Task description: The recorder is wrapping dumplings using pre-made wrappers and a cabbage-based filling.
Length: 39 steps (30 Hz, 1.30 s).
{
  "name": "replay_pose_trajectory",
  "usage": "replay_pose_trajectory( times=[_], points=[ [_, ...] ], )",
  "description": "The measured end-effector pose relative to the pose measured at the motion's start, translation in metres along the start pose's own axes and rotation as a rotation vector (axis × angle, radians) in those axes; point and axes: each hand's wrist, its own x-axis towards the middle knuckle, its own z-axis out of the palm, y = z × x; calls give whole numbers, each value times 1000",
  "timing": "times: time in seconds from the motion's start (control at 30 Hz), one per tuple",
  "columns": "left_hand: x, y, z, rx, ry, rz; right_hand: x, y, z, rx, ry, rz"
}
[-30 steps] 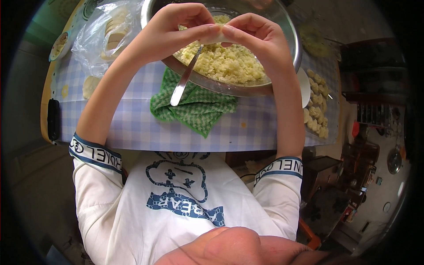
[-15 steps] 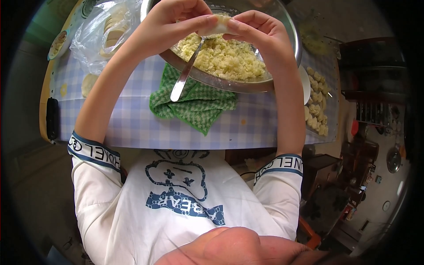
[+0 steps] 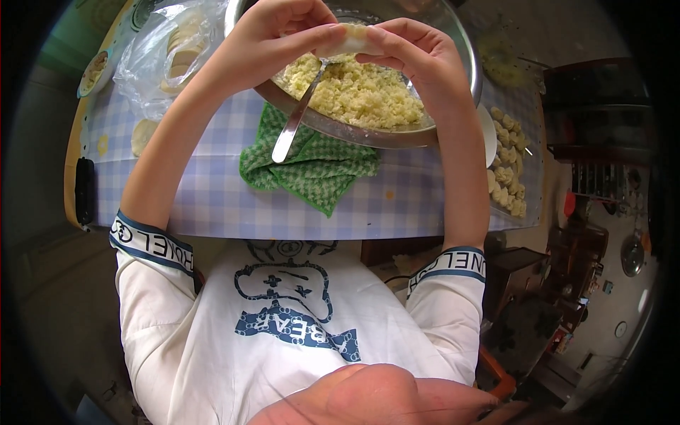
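Observation:
Over a large metal bowl (image 3: 459, 42) of pale yellow-green chopped filling (image 3: 368, 98), a white dumpling (image 3: 351, 42) is pinched between my two hands. My left hand (image 3: 294, 32) grips its left end with thumb and fingers. On its right end, the thumb and forefinger of my right hand (image 3: 418, 46) press together. The folded edge is at the top; whatever is inside it stays hidden. A metal spoon (image 3: 294, 127) rests in the filling, its handle hanging over the near rim. Under that handle lies a crumpled green checked cloth (image 3: 312, 166).
At the left sit a clear plastic bag (image 3: 134, 64) with stacked round wrappers (image 3: 184, 53), a loose wrapper (image 3: 144, 136) and a small bowl (image 3: 94, 73). Several finished dumplings (image 3: 506, 166) lie at the right beside a white plate (image 3: 487, 134). A blue-checked cloth covers the table (image 3: 212, 205).
My fingers have shifted slightly along the dumpling's edge, the right thumb moving a little. Both hands still hold it over the bowl, and everything else is in the same place.

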Motion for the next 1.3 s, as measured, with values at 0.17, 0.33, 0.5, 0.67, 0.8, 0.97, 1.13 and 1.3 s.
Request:
replay_pose_trajectory(
  times=[0.17,0.33,0.5,0.67,0.8,0.97,1.13,1.3],
  points=[
    [-2,2,-1,9,28,-17,1,-1,2,95,20,34],
    [0,2,1,25,31,-6,-1,1,-2,45,22,27],
    [1,14,9,-49,99,-79,0,0,-1,41,27,27],
    [0,2,-1,69,22,0,2,1,-1,59,22,26],
    [0,1,0,53,36,-3,2,3,-2,43,6,17],
    [1,2,-1,58,34,-5,1,3,-3,19,-3,14],
    [1,1,0,68,35,11,1,4,-4,-14,2,-8],
    [1,2,0,52,31,-7,1,3,-3,-17,21,20]
  ],
)
